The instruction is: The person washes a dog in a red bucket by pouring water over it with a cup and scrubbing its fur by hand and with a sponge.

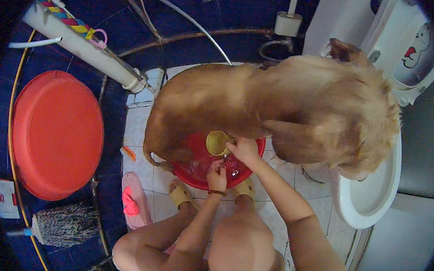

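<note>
A large tan dog point(212, 97) stands before me, its head turned away to the right. Under its near side is a red plastic basin point(198, 184) holding water, and the dog hides the far rim. My right hand point(246, 152) grips the handle side of a small yellow plastic cup point(216, 143), held over the basin close to the dog's flank. My left hand point(218, 176), with a brown bracelet at its wrist, is just below the cup over the water. Its fingers are bent, and I cannot tell if they hold anything.
An orange brush point(129, 153) and a pink slipper point(137, 201) lie on the tiles at left. Beyond them are a large red tub point(58, 135), a mop head point(67, 225) and a white pipe point(83, 52). At right stands a white oval fixture point(362, 220).
</note>
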Motion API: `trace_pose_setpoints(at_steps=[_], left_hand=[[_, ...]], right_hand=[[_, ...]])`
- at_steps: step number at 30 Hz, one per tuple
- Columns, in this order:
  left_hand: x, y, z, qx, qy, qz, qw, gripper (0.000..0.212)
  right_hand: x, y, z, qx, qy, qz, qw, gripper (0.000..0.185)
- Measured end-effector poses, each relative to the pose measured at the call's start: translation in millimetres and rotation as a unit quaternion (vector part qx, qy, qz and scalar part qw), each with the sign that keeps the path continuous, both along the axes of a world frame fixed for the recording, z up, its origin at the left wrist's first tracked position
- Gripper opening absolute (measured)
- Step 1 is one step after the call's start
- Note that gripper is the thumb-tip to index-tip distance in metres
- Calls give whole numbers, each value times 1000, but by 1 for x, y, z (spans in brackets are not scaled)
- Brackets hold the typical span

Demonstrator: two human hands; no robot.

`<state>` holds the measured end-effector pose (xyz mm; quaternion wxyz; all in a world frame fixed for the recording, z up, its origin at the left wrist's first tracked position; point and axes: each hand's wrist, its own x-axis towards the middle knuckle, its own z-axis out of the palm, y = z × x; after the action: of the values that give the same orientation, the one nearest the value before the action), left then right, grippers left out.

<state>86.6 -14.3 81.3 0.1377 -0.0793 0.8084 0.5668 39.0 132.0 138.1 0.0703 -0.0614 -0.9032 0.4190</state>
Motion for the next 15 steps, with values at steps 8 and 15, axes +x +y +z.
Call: trace_pose_setpoints(at_steps=[8,15], left_hand=[[25,-21,5,-166,164,-28,972,29],[31,-18,20,-252,177,-44,951,33]], right_hand=[[-45,-29,-58,333,89,219,913,19],[-65,-38,-83,294,-77,273,913,25]])
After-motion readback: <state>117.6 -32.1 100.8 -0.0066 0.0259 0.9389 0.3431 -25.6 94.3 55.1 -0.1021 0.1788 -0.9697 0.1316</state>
